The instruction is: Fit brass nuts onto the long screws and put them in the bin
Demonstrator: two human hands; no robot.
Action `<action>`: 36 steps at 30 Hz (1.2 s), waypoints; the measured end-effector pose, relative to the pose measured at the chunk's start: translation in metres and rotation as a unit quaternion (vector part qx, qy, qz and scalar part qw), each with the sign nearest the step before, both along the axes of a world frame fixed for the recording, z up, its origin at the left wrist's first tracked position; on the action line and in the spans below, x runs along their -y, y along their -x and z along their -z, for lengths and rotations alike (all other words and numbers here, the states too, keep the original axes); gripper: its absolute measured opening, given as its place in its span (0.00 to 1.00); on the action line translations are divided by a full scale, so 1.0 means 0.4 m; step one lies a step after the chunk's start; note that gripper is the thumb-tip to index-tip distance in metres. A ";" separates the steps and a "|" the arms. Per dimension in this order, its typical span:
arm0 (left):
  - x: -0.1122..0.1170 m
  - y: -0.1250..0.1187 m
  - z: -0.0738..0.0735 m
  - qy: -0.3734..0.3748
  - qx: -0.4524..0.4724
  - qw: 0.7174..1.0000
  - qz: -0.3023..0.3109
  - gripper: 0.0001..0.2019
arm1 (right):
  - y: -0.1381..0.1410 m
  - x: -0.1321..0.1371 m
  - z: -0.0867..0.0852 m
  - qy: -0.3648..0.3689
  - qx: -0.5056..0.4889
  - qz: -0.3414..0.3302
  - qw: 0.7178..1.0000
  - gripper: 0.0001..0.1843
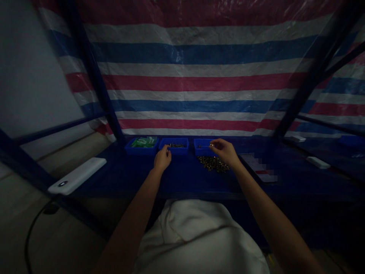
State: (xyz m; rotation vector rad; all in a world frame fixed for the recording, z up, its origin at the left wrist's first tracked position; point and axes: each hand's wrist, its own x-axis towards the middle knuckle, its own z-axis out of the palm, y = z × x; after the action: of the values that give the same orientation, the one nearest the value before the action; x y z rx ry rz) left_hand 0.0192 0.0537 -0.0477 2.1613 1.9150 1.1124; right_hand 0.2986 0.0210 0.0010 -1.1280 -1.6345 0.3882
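Your right hand (225, 151) pinches the pin (204, 146), probably light and slippery, by its end; whether your left hand (162, 159) grips anything, I cannot tell.

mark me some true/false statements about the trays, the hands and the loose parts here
1. The left tray holds green pieces. True.
2. The left hand is inside that tray. False: it is at the front edge of the middle tray.
3. The right hand is over the right tray. True.
4. The pile of small metal parts lies inside a tray. False: it lies loose on the table, in front of the right tray.
5. A white power bank lies at the left side. True.
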 end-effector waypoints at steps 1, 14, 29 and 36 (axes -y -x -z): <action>0.000 0.000 0.000 -0.003 0.000 1.000 0.002 0.14 | 0.000 0.006 0.000 -0.015 0.026 -0.001 1.000 0.14; 0.005 -0.003 -0.008 0.006 -0.001 1.000 -0.003 0.14 | 0.000 0.036 0.003 0.106 -0.291 -0.127 0.942 0.17; 0.000 0.002 0.000 -0.003 0.001 1.000 -0.001 0.15 | -0.006 -0.086 -0.005 0.190 -0.288 -0.072 0.936 0.13; 0.001 0.000 -0.002 0.000 0.001 1.000 0.001 0.14 | -0.015 -0.120 -0.015 0.165 -0.117 0.026 0.979 0.12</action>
State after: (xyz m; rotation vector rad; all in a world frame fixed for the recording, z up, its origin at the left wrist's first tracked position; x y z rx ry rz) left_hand 0.0193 0.0531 -0.0468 2.1609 1.9124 1.1135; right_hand 0.3046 0.0691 0.0068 -1.3130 -1.3614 0.7495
